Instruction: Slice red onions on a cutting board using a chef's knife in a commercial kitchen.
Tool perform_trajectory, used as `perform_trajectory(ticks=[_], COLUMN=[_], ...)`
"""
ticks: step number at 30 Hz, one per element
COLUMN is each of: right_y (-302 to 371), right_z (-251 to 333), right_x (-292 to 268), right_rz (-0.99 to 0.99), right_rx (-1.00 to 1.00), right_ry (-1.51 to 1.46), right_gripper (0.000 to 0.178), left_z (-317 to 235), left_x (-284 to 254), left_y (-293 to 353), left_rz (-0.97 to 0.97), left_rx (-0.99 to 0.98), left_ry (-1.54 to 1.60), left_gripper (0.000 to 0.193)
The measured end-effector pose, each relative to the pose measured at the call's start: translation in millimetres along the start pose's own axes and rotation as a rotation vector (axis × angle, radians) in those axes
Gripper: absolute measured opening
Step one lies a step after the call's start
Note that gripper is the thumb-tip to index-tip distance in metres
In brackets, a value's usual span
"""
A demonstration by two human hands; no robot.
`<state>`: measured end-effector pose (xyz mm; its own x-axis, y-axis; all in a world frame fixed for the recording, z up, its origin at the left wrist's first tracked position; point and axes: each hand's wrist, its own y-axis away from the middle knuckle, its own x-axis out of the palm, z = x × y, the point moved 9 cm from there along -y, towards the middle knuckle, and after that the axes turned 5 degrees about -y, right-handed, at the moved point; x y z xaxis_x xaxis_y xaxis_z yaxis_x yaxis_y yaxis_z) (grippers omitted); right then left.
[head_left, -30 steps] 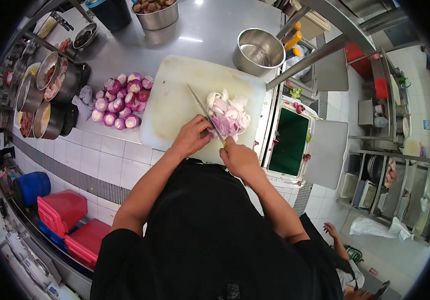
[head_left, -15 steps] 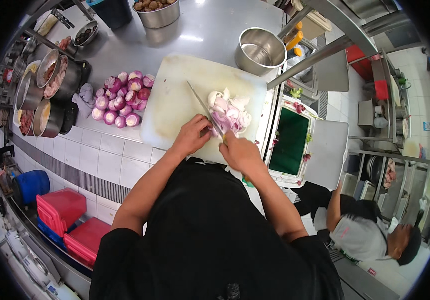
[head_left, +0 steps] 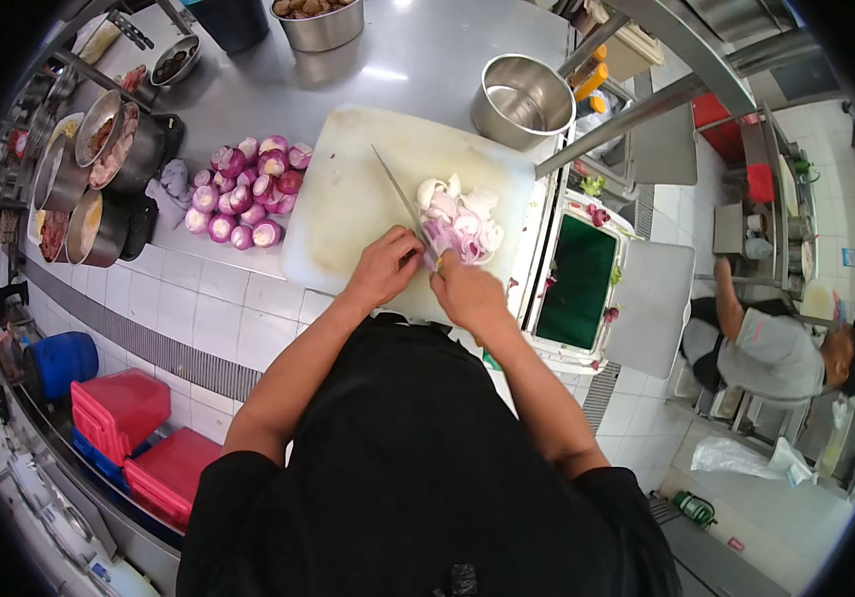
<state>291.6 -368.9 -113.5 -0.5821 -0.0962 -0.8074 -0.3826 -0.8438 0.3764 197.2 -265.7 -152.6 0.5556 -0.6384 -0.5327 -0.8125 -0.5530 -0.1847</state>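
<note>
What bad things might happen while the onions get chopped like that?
The right hand steadies the onion close beside the knife, held by the left hand, so a slip might nick a finger. The sliced onion lies near the right edge of the cutting board, so pieces may fall off. The peeled onions sit loose and might roll.

The cutting board [head_left: 368, 199] is off-white with faint yellowish stains, lying on a dull grey steel surface [head_left: 427, 60] whose near edge is faced with white tiles. The sliced onion [head_left: 462, 224] near the board's right edge is pale white with purple-pink rims. The peeled onions [head_left: 248, 189] just off the board's left edge are magenta fading to white. The knife [head_left: 397, 194] blade is silver-grey. The empty pot [head_left: 522, 99] at the board's far right corner is shiny steel.
</note>
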Motion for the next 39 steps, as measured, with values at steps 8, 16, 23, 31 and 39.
perform_trajectory(ticks=[8, 16, 23, 31, 39], right_y=[-10, 8, 22, 21, 22], right_z=[2, -17, -16, -30, -33], right_x=[24, -24, 14, 49, 3], right_rz=[-0.013, -0.076, 0.072, 0.190, -0.006], right_rx=[-0.051, -0.018, 0.047, 0.004, 0.068], right_ry=[-0.060, -0.171, -0.306, -0.323, -0.258], right_gripper=[0.036, 0.041, 0.039, 0.040, 0.042], left_z=[3, 17, 90, 99, 11], left_x=[-4, -88, -180, -185, -56], left_y=[1, 45, 82, 72, 17], left_rz=[0.018, -0.545, -0.534, -0.638, -0.130], left_rx=[-0.075, -0.189, -0.809, -0.840, -0.082], left_ry=[0.000, -0.453, -0.640, -0.585, -0.327], left_gripper=[0.016, 0.031, 0.047, 0.043, 0.050])
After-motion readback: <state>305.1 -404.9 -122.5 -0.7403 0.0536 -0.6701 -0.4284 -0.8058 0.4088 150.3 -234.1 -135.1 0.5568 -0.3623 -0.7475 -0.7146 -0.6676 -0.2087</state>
